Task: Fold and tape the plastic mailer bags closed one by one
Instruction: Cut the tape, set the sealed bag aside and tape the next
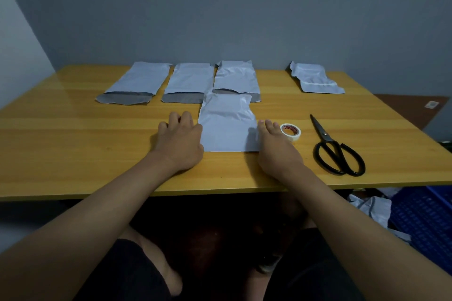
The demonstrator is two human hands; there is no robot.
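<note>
A white plastic mailer bag (227, 124) lies flat near the front middle of the wooden table (73, 134). My left hand (179, 142) rests palm down on the table, touching the bag's left edge. My right hand (275, 144) lies palm down at the bag's right edge, its thumb side on the bag. Neither hand grips anything. Three more white mailers (139, 80) (189, 79) (236, 77) sit in a row behind, grey flaps open toward me. A crumpled, folded mailer (315, 78) lies at the back right. A roll of clear tape (290, 131) sits just right of my right hand.
Black scissors (335, 149) lie on the table's right side, handles toward me. Below the table at the right stand a blue plastic crate (423, 220) and some crumpled white plastic (371, 208). A grey wall rises behind the table.
</note>
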